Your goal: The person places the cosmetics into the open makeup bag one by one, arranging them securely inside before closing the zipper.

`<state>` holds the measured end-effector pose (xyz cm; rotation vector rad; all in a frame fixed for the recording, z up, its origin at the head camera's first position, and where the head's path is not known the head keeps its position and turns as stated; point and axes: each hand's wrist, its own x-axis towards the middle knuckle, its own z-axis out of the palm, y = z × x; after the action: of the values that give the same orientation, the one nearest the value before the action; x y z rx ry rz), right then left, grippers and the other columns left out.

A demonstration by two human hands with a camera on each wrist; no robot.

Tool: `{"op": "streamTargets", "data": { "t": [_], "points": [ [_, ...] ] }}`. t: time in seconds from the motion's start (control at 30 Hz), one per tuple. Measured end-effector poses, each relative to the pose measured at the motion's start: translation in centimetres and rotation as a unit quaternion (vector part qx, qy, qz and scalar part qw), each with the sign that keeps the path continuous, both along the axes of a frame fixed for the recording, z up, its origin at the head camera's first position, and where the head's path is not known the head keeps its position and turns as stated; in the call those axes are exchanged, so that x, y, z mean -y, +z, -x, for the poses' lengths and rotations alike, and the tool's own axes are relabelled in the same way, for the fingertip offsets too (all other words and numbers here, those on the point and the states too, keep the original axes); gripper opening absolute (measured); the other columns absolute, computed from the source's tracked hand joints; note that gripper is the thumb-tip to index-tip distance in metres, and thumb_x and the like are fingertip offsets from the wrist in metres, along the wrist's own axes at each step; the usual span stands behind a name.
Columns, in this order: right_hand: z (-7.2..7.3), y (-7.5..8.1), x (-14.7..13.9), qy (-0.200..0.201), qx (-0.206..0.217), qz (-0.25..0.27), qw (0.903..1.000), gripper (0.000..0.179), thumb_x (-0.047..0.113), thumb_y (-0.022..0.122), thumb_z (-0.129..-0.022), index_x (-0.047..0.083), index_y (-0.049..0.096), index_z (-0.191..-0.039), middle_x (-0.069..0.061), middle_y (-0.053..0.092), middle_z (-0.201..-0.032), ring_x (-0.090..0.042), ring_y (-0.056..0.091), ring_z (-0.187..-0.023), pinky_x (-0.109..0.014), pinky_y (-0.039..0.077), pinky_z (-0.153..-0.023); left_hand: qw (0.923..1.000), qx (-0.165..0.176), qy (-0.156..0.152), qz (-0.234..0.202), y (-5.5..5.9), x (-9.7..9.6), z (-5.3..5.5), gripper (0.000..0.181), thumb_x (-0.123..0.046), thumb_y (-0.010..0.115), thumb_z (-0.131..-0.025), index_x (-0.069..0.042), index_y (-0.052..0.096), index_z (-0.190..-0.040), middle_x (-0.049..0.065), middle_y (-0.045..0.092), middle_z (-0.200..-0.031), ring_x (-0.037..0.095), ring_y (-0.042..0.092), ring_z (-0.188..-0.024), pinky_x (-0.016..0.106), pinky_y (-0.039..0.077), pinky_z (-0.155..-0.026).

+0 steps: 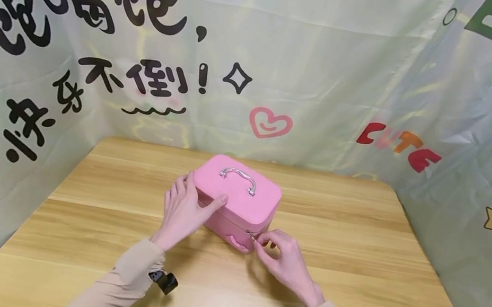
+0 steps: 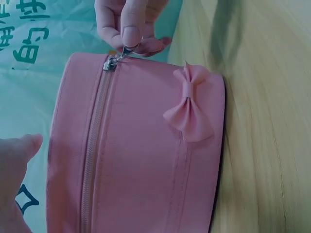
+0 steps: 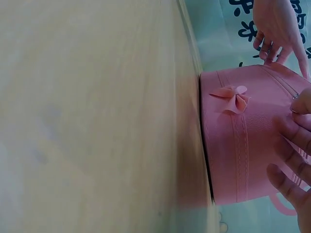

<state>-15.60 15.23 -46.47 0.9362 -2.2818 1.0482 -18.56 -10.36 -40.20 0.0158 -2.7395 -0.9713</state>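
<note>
A pink cosmetic case (image 1: 239,195) stands on the wooden table, its lid down, with a silver carry handle (image 1: 240,174) on top. My left hand (image 1: 186,208) rests against the case's left end and front edge, fingers fairly straight, thumb over the lid. At the near right corner my right hand (image 1: 284,259) pinches the metal zipper pull (image 2: 127,51) between thumb and forefinger. The zipper slider (image 2: 110,64) sits at that corner, and in the left wrist view the zipper teeth (image 2: 90,165) along the front look closed. A pink bow (image 2: 188,104) decorates the front, below the zipper.
The wooden table (image 1: 366,280) stretches out around the case. Printed fabric walls (image 1: 337,66) enclose it at the back and both sides. In the right wrist view a pink loop (image 3: 282,206) shows at the case's far end.
</note>
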Motion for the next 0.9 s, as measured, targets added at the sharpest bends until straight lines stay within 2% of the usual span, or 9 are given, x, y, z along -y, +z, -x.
{"op": "streamTargets", "data": {
  "t": [0.2,0.43,0.63,0.8,0.9],
  "points": [
    [0.0,-0.1,0.2,0.014,0.006,-0.001,0.9999,0.02,-0.005,0.076,-0.078,0.013,0.07,-0.085,0.002,0.071,-0.078,-0.008,0.059,-0.068,-0.025,0.051,-0.06,0.9998,-0.008,0.011,-0.011,-0.3,-0.1,0.3,0.11,-0.072,0.064,-0.083,0.002,0.025,-0.155,0.027,0.037,-0.146,0.041,0.037,-0.134,0.054,0.027,-0.114],
    [0.0,-0.1,0.5,0.029,0.0,0.0,0.9996,0.019,-0.005,0.075,-0.078,0.012,0.069,-0.084,0.002,0.07,-0.077,-0.006,0.059,-0.068,-0.023,0.051,-0.059,0.9997,-0.002,-0.008,-0.022,-0.1,0.0,0.7,0.108,-0.064,0.064,-0.087,0.008,0.022,-0.155,0.032,0.034,-0.148,0.046,0.035,-0.137,0.057,0.024,-0.117],
    [-0.1,0.1,1.0,0.033,-0.013,0.005,0.9994,0.019,-0.005,0.075,-0.077,0.011,0.068,-0.084,0.002,0.07,-0.077,-0.004,0.059,-0.069,-0.018,0.05,-0.059,0.9994,0.006,-0.025,-0.024,0.2,0.3,1.2,0.107,-0.06,0.062,-0.09,0.009,0.015,-0.157,0.033,0.029,-0.158,0.047,0.029,-0.145,0.059,0.021,-0.118],
    [-0.1,0.2,1.6,0.016,-0.023,0.002,0.9996,0.018,-0.004,0.075,-0.078,0.012,0.068,-0.084,0.001,0.07,-0.077,-0.008,0.061,-0.068,-0.02,0.051,-0.061,0.9985,0.004,-0.036,-0.042,0.2,0.5,2.1,0.101,-0.058,0.063,-0.091,0.007,0.021,-0.156,0.028,0.037,-0.157,0.045,0.038,-0.138,0.056,0.023,-0.114],
    [-0.1,0.4,2.0,0.002,-0.021,0.004,0.9998,0.016,-0.003,0.075,-0.08,0.011,0.069,-0.085,0.0,0.071,-0.079,-0.01,0.063,-0.07,-0.024,0.054,-0.063,0.9987,0.01,-0.035,-0.036,0.2,0.6,2.7,0.095,-0.059,0.061,-0.092,0.003,0.027,-0.156,0.027,0.046,-0.152,0.045,0.042,-0.134,0.055,0.025,-0.11]
  ]
}}
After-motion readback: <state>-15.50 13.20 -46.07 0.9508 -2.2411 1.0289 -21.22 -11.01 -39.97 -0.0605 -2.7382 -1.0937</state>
